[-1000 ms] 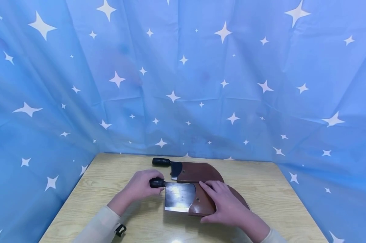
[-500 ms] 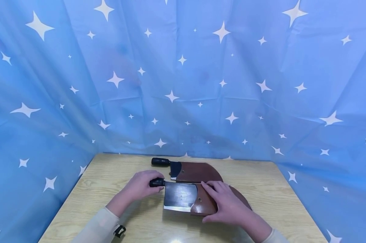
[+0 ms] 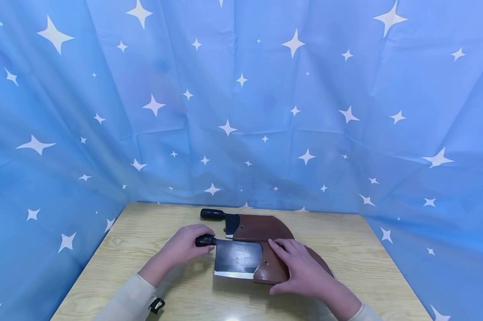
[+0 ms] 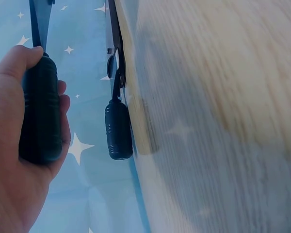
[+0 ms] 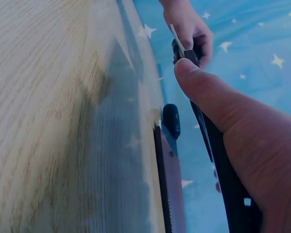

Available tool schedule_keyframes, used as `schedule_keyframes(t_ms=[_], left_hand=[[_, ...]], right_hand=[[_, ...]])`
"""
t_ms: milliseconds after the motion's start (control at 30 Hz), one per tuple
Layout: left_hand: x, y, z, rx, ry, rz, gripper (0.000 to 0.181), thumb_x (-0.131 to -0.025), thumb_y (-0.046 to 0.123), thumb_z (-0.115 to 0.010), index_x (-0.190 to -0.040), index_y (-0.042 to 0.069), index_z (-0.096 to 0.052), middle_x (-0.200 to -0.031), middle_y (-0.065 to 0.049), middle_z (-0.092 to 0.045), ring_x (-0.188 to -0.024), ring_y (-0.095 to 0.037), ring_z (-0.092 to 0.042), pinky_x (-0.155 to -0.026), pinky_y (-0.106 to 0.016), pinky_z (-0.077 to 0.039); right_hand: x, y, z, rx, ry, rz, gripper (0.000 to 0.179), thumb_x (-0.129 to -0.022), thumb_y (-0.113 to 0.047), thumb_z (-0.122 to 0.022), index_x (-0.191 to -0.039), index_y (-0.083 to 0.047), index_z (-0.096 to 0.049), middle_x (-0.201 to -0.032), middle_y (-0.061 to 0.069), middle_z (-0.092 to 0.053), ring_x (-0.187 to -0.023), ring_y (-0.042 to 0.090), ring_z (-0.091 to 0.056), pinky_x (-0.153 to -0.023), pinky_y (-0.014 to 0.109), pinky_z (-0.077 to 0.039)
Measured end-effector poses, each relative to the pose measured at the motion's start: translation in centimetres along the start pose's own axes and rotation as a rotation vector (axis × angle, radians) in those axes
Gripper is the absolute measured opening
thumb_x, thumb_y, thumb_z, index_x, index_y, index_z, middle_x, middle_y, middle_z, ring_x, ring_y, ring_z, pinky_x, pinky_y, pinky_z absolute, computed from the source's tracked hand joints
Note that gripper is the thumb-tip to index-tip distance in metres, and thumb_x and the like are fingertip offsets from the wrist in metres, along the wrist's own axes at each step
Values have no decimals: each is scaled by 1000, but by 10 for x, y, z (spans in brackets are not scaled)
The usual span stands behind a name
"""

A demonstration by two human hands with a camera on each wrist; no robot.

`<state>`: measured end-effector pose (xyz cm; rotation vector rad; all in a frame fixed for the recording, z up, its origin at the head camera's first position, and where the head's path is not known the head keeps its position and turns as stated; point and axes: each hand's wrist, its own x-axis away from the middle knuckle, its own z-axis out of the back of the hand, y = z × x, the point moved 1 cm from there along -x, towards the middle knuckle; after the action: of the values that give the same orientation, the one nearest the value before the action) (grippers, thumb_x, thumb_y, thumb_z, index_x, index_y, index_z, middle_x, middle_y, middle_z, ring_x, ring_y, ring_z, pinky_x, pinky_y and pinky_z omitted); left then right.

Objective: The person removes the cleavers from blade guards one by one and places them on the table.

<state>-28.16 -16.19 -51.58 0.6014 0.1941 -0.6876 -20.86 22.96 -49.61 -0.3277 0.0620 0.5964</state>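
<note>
In the head view a cleaver's broad steel blade (image 3: 238, 256) shows partly outside a brown leather sheath (image 3: 272, 266). My left hand (image 3: 183, 246) grips its black handle (image 3: 205, 240); in the left wrist view the thumb lies along the handle (image 4: 40, 111) and fingers wrap behind. With my right hand (image 3: 304, 273) I hold the sheath, thumb at the lower edge and fingers over the upper side. The right wrist view has the thumb (image 5: 213, 94) against the sheath's edge. Both wrist views show cleaver and sheath raised off the table. The blade's far end is hidden inside.
Behind lies a second cleaver with a black handle (image 3: 212, 214), its blade in a brown sheath (image 3: 265, 227), flat on the wooden table (image 3: 145, 227). A blue curtain (image 3: 241, 102) with white stars hangs along the table's back and sides.
More of the blade shows: the right hand and sheath have shifted slightly right, the left hand and handle slightly left. The rear cleaver has not moved.
</note>
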Motion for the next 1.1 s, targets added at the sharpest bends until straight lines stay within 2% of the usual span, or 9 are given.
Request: schedule_keyframes(t_ms=[733,900,1100], left_hand=[[3,0,3,28,-10,41,31,-97,27,-87,-125,18,-77,-113,11,-74,-101,-9,-69,-91,-40,-62],[4,0,4,-12,7,40,30,-96,29,-87,-124,22,-77,-113,12,-75,-101,-8,-69,-91,-41,-62],[4,-3,3,-65,29,3,31,-95,31,-88,-123,23,-77,-111,13,-76,-98,-7,-70,-92,-44,-60]], right_hand=[[4,5,0,12,56,27,116,-78,-73,-91,-168,-14,-48,-157,7,-54,-143,35,-51,-113,67,-46],[5,7,0,12,64,38,113,-79,-71,-91,-168,-14,-49,-156,6,-55,-142,33,-51,-111,66,-46],[6,8,0,13,61,38,112,-79,-68,-93,-168,-16,-49,-155,5,-55,-142,33,-51,-112,66,-46]])
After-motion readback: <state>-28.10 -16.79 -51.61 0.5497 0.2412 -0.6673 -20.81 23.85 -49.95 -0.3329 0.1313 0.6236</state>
